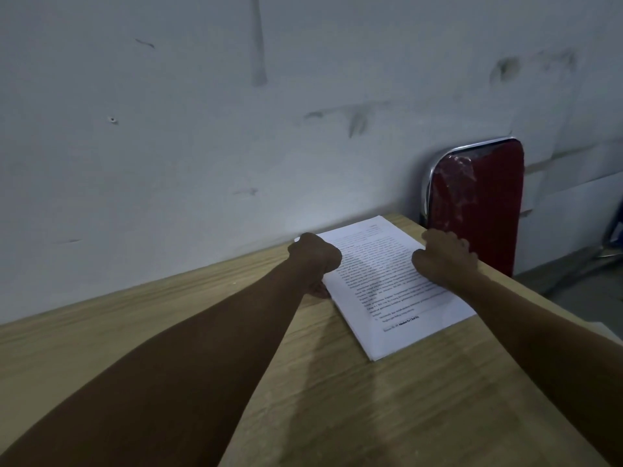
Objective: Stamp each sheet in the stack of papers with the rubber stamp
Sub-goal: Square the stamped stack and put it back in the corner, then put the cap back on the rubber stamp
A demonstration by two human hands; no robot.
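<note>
Papers: thin printed stack lying flat on the wooden worktop, toward 1 o'clock, near the wall. Left hand curled into a fist at the stack's 9 o'clock edge; whether it encloses anything, cannot tell. Right hand rests on the 3 o'clock margin, fingers bent. Judgement: sheets light, limp, prone to sliding; lift one by a corner. No stamp visible.
</note>
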